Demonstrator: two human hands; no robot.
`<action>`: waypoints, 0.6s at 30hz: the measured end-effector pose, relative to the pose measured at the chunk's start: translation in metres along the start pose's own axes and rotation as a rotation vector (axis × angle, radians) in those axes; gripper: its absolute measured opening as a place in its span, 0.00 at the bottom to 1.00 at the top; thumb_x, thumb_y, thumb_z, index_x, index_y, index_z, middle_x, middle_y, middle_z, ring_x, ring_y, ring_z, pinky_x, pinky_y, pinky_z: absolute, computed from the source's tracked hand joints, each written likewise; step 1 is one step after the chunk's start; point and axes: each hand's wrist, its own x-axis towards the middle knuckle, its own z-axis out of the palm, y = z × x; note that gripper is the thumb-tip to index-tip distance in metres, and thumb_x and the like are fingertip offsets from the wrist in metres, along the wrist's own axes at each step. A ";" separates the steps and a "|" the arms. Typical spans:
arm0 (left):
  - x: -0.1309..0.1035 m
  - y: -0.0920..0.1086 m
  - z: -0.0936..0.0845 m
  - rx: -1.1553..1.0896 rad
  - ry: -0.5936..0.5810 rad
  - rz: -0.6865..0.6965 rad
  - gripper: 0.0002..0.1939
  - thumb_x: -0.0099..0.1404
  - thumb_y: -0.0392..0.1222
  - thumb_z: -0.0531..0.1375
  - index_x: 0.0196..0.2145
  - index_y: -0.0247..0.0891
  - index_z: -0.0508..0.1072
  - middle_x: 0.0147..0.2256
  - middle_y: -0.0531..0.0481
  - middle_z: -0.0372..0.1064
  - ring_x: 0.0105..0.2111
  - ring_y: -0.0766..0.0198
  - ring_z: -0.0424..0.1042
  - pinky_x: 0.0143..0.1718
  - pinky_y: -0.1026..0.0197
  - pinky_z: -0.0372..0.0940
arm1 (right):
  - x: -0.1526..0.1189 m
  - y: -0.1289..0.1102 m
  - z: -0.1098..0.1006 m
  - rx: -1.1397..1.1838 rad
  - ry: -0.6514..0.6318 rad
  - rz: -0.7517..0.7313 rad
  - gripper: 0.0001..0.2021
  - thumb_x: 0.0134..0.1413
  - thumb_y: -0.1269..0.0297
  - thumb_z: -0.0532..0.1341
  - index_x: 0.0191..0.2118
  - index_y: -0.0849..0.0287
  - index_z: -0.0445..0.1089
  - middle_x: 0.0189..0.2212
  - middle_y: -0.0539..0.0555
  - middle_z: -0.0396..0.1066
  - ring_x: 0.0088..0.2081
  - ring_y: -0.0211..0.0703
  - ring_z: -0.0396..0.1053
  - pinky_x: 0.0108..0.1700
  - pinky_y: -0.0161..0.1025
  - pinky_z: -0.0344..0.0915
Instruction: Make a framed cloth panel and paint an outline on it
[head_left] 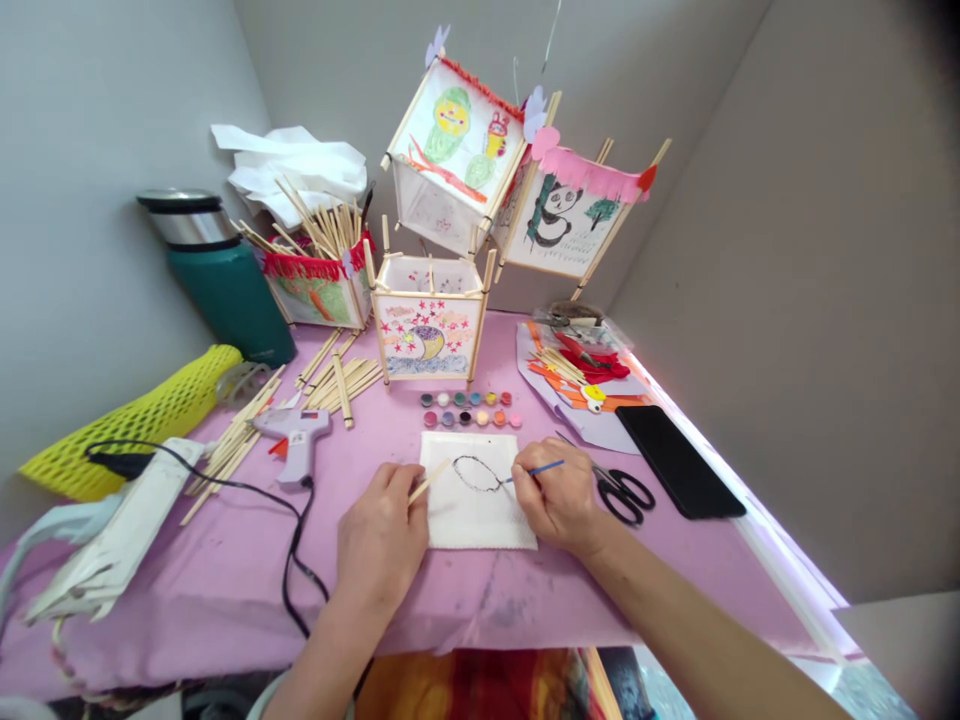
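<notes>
- White, near-square sheet [480, 522] lies flat on the pink-covered desk [465, 610], its side edges partly covered.
- Left hand [384, 525] pinches a thin, pale stick [430, 481], one end concealed.
- Right hand [559, 495] curls around a slim blue brush [545, 467], its bristles too small to make out.
- Beneath its tip, a black oval [478, 474], thin and uneven in outline.

Through my head-camera feed I look forward and down from above the near edge of the purple-covered table [720, 550], left hand [384, 530] and right hand [559, 495] close below, grey walls [795, 300] facing me beyond.
</notes>
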 end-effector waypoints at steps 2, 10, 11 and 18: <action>0.000 0.000 0.000 -0.001 0.000 -0.002 0.12 0.66 0.39 0.50 0.43 0.42 0.70 0.43 0.51 0.70 0.39 0.60 0.71 0.36 0.60 0.62 | 0.000 0.000 0.000 0.014 0.003 0.001 0.08 0.52 0.75 0.53 0.26 0.57 0.59 0.18 0.48 0.60 0.21 0.38 0.54 0.27 0.38 0.53; 0.000 0.001 -0.001 -0.005 -0.013 -0.009 0.12 0.66 0.40 0.49 0.43 0.42 0.70 0.43 0.51 0.70 0.39 0.59 0.71 0.37 0.59 0.62 | 0.000 -0.001 -0.001 0.029 0.004 0.000 0.08 0.52 0.76 0.53 0.26 0.56 0.58 0.18 0.48 0.60 0.21 0.37 0.54 0.27 0.38 0.53; 0.000 0.001 -0.001 -0.005 -0.012 -0.011 0.12 0.66 0.40 0.49 0.43 0.42 0.70 0.43 0.51 0.70 0.39 0.59 0.71 0.37 0.59 0.62 | 0.000 -0.001 -0.001 0.029 0.003 0.000 0.08 0.52 0.76 0.53 0.26 0.56 0.58 0.18 0.48 0.60 0.21 0.37 0.54 0.27 0.38 0.52; -0.001 0.001 -0.002 0.000 -0.010 -0.010 0.12 0.66 0.40 0.49 0.43 0.42 0.70 0.43 0.51 0.70 0.39 0.59 0.71 0.37 0.59 0.62 | 0.000 -0.001 -0.001 0.038 0.008 -0.005 0.08 0.51 0.76 0.53 0.26 0.56 0.58 0.18 0.48 0.60 0.21 0.37 0.54 0.27 0.38 0.53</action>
